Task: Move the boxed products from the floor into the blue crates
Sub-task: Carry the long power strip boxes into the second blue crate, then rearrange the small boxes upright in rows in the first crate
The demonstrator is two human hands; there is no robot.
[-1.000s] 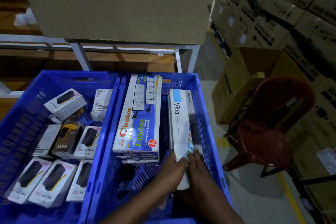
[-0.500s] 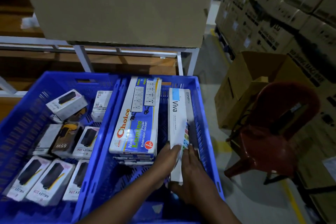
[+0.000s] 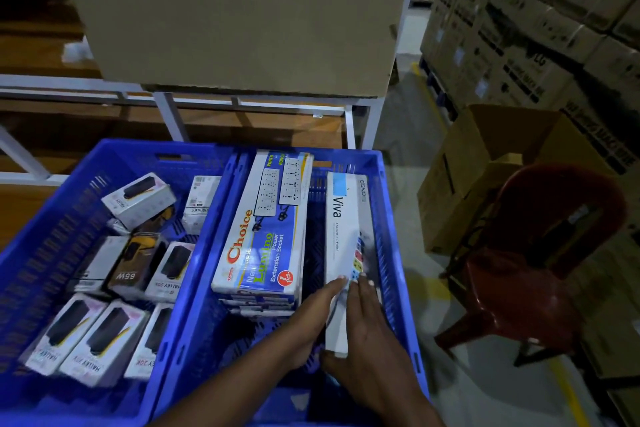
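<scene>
Since both hands sandwich its near end, left hand (image 3: 308,319) and right hand (image 3: 367,333) flat-fingered, long white "Viva" cardboard box (image 3: 341,253) standing on edge, right side of right blue plastic crate (image 3: 394,253). Probably light, stiff, slightly slick. Best pinched along long sides.

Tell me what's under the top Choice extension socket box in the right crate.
Under the Choice box, edges of more flat boxes of the same kind show. How many, and what lies beneath them, is hidden.
</scene>
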